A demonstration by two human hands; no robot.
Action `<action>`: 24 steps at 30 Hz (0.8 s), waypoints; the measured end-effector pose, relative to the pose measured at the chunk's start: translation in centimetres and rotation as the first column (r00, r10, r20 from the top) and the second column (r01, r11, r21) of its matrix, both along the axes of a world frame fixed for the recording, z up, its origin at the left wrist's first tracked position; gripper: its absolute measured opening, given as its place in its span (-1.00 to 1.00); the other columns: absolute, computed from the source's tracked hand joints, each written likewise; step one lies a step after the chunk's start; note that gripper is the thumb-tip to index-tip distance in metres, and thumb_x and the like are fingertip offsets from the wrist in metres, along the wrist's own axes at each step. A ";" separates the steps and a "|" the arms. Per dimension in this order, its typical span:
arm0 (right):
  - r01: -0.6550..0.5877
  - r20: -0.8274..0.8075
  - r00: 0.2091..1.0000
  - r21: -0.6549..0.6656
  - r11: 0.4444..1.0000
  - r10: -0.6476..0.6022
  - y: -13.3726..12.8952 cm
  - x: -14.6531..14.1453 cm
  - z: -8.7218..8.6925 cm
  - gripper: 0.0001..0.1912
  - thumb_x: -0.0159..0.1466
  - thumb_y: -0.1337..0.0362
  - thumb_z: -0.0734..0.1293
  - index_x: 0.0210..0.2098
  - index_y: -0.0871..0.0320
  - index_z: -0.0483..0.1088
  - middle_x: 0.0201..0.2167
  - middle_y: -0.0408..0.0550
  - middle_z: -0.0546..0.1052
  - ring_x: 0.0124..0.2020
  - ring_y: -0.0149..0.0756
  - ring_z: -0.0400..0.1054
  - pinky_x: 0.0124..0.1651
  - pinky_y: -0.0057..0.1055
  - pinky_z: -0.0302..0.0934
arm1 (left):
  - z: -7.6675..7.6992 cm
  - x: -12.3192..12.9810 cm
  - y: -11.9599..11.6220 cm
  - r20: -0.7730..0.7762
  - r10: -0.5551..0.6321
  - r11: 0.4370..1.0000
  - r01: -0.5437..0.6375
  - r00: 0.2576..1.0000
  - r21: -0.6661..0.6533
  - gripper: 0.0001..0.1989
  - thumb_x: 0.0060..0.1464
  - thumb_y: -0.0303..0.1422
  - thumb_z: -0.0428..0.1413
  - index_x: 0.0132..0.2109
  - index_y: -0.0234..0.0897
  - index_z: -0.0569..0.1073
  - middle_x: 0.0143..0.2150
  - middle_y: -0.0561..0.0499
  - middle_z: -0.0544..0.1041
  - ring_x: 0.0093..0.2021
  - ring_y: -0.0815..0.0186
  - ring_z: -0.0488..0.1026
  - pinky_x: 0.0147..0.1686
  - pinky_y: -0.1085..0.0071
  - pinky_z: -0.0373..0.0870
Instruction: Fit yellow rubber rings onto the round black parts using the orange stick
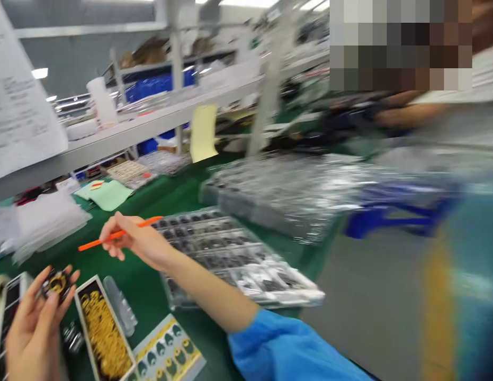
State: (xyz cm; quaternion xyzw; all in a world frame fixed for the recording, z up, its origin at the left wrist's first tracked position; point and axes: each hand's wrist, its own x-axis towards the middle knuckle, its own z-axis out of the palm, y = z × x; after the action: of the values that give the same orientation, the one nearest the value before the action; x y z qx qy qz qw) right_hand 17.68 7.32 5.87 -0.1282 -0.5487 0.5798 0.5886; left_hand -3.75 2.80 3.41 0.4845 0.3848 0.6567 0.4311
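My left hand (pixel 32 323) at the lower left holds a small round black and gold part (pixel 55 283) in its fingertips. My right hand (pixel 137 241), in a blue sleeve, grips a thin orange stick (pixel 119 233) like a pen, above the green table mat (pixel 151 198). Just right of my left hand lies a narrow box of gold rings (pixel 105 333). A clear tray of small dark parts (pixel 230 259) sits beyond my right forearm.
A printed card with part pictures (pixel 169 354) lies by the box. Stacked clear trays (pixel 286 190) stand further back, with white bags (pixel 47 219) at left and a shelf (pixel 151 124) behind. Another person's arm (pixel 413 114) is at upper right, blurred.
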 end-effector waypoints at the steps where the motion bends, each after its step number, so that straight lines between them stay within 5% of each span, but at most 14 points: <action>1: -0.004 0.042 0.999 0.051 0.999 0.002 -0.9 -0.4 0.0 -0.51 0.23 -0.12 0.38 -0.37 0.26 0.43 -0.48 -0.08 0.42 -0.50 -0.44 0.31 -0.51 -0.57 0.16 | 0.5 0.7 -0.6 0.020 0.002 1.000 -0.002 1.000 0.011 -0.58 0.02 -0.29 0.35 0.04 -0.22 0.51 -0.14 -0.07 0.62 -0.03 0.09 0.56 -0.10 0.45 0.57; 6: 0.059 0.238 0.967 0.128 0.990 -0.088 -3.8 -1.5 -0.7 -0.91 0.27 0.33 0.32 -0.35 0.21 0.44 -0.43 -0.12 0.42 -0.44 -0.46 0.30 -0.39 -0.56 0.22 | 0.8 1.1 -1.3 0.012 -0.077 0.993 0.075 0.997 0.086 -0.69 0.16 -0.44 0.22 0.05 -0.15 0.50 -0.06 -0.05 0.60 0.06 0.13 0.51 0.02 0.40 0.51; 12: 0.157 0.337 0.918 0.182 0.971 -0.211 -4.3 -2.6 -1.9 -0.93 0.25 0.38 0.30 -0.34 0.17 0.45 -0.46 -0.11 0.47 -0.46 -0.40 0.39 -0.43 -0.53 0.29 | 0.1 0.6 -2.1 -0.025 -0.195 0.970 0.196 0.981 0.145 -0.69 0.27 -0.51 0.08 0.09 -0.11 0.46 0.07 -0.08 0.54 0.09 0.16 0.49 0.04 0.37 0.50; 18: 0.173 0.306 0.915 0.293 0.940 -0.264 -4.0 -3.0 -3.2 -0.89 0.29 0.45 0.31 -0.32 0.12 0.40 -0.42 -0.10 0.53 -0.44 -0.37 0.48 -0.41 -0.53 0.41 | 0.3 1.1 -2.9 -0.014 -0.197 0.975 0.197 0.980 0.101 -0.69 0.29 -0.51 0.06 0.07 -0.07 0.48 0.08 -0.03 0.54 0.13 0.14 0.45 0.09 0.33 0.47; 21: 0.170 0.286 0.890 0.517 0.839 -0.356 -3.8 -2.9 -3.5 -0.82 0.32 0.51 0.28 -0.23 0.09 0.39 -0.35 -0.09 0.55 -0.34 -0.35 0.50 -0.32 -0.49 0.45 | 0.5 0.9 -3.1 0.031 -0.215 0.975 0.213 0.976 0.066 -0.70 0.27 -0.48 0.10 0.08 -0.06 0.49 0.07 -0.04 0.55 0.13 0.14 0.46 0.06 0.39 0.48; 24: 0.106 0.284 0.809 0.791 0.603 -0.514 -3.5 -2.7 -3.2 -0.81 0.36 0.51 0.26 -0.16 0.09 0.38 -0.28 -0.06 0.58 -0.28 -0.36 0.51 -0.28 -0.52 0.44 | 0.8 0.8 -3.0 0.113 -0.236 0.972 0.236 0.965 0.014 -0.70 0.25 -0.48 0.12 0.08 -0.09 0.49 0.05 -0.06 0.56 0.11 0.15 0.47 0.03 0.45 0.49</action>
State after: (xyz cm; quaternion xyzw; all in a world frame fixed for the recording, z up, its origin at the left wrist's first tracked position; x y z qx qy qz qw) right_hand 14.99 3.81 2.70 -0.1146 -0.8322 0.1367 0.5250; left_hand -2.97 -0.22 4.22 0.4888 0.2990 0.6275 0.5271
